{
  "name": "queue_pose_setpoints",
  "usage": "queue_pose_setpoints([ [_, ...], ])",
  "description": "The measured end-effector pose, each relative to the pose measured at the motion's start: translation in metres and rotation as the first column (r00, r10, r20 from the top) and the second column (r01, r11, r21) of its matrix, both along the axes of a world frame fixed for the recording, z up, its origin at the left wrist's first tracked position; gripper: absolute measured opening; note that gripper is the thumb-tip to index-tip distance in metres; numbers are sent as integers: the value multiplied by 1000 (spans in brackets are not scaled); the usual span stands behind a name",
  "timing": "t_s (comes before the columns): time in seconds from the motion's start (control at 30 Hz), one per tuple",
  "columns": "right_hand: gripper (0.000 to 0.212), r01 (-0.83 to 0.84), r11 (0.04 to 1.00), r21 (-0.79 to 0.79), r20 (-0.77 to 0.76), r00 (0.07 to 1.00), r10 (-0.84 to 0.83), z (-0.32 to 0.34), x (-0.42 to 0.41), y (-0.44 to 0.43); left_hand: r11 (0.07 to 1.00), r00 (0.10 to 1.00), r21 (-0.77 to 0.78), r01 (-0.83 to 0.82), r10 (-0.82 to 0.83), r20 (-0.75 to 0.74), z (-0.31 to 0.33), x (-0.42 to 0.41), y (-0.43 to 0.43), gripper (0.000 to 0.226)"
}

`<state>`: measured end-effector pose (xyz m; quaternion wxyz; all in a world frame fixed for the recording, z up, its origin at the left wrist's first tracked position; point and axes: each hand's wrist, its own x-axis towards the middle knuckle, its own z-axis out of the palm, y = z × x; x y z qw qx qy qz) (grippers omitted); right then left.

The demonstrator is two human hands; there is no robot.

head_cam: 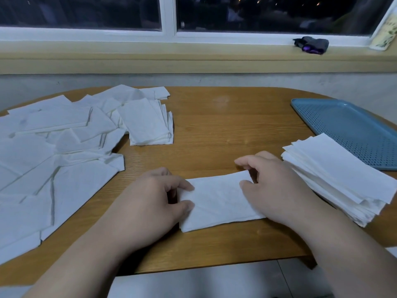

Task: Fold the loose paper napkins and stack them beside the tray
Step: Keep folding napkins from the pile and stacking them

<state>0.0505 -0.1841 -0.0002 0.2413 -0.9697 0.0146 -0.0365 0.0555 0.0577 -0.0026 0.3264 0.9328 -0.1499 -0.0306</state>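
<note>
- Nearest the person, well to the near-left of the tray (pixel 352 130), one napkin (pixel 217 203) lies flat on the tabletop (pixel 214 125). It is a long strip, and its long axis runs left to right with the right end angled a little toward the tray.
- The left hand (pixel 150 196) pinches the strip's end farthest from the tray between thumb and fingers. The right hand (pixel 275 186) covers the tray-side end with its fingers curled, nipping the far corner.
- The coming move looks like closing the fold end to end, then a short carry toward the tray. The right hand is the nearer one for that.
- The folded stack (pixel 335 175) sits just beside the right hand, on the tray's near-left side. Its far corner meets the tray's edge, and its layers are slightly fanned.
- The tray is blue and perforated; nothing shows in the visible part of it.
- Far to the left of the tray, loose napkins (pixel 53 147) sprawl, overlapping one another. A small pile (pixel 148 125) lies at the tray-side edge of them.
- Beyond the tray, a dark bundle (pixel 311 45) rests on the windowsill (pixel 193 54).
</note>
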Motion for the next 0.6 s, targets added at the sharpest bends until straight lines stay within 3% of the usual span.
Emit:
queue_pose_setpoints([
  [0.1, 45, -56, 997, -58, -62, 997, 53, 2, 2, 1, 999, 998, 20, -34, 33, 61, -1, 1, -2, 27],
  [0.17, 42, -83, 992, -98, -93, 993, 74, 3, 4, 3, 990, 995, 127, -61, 49, 89, -2, 2, -5, 44],
  [0.27, 23, -100, 987, -122, -119, 989, 85, 6, 6, 6, 963, 996, 260, -73, 58, 64, -1, 4, -10, 54],
  [0.33, 4, -99, 989, -110, -116, 989, 87, 9, 7, 7, 974, 998, 221, -59, 51, 41, -1, 5, -12, 44],
  [0.5, 7, -128, 992, -18, -118, 985, 125, 13, 2, 5, 996, 999, 79, -50, 50, 0, -1, 6, -18, 11],
  [0.6, 9, -119, 986, 115, -128, 983, 133, 22, -6, -3, 988, 995, -131, -83, 75, -60, 6, 3, -23, 6],
])
